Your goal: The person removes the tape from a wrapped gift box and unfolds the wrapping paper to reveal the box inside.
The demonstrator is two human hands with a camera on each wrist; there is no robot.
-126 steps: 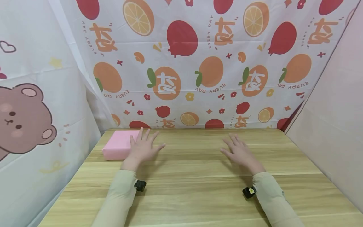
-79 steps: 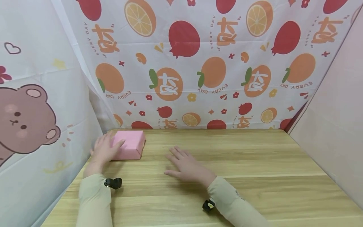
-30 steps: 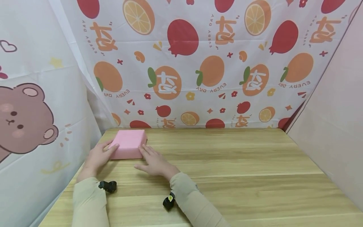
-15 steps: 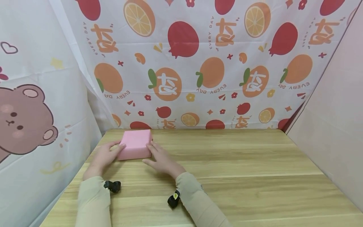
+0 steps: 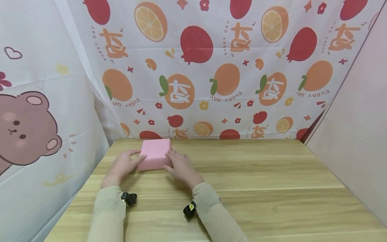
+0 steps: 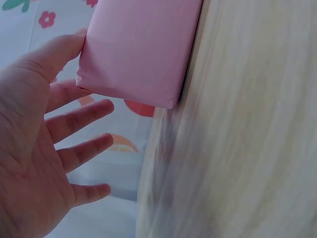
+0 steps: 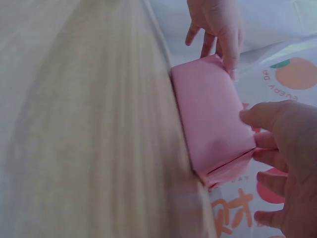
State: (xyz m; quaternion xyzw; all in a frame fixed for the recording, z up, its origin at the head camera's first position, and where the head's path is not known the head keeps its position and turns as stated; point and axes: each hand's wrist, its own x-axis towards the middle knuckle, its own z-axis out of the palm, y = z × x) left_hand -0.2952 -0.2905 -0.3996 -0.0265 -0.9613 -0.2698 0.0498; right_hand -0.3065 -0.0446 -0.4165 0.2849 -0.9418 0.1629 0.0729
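Note:
A pink box with a smooth, wrapped-looking surface lies at the left back of the wooden table, turned slightly. My left hand is at its left end. In the left wrist view the thumb touches the box's edge, the index fingertip reaches behind it, and the other fingers are spread straight, off the box. At the opposite end is my right hand. The right wrist view shows its thumb on the box's upper edge, with extended fingers against the end face. Both hands press the box between them.
A wooden table stretches to the right and toward me. Behind it hangs a fruit-print cloth. A bear-print curtain borders the left side, and a pale wall the right. Small black cameras sit on both wrists.
My hands were apart above the table, then came to the box's two ends. Since then the box has slid right along the table between them and turned a little.

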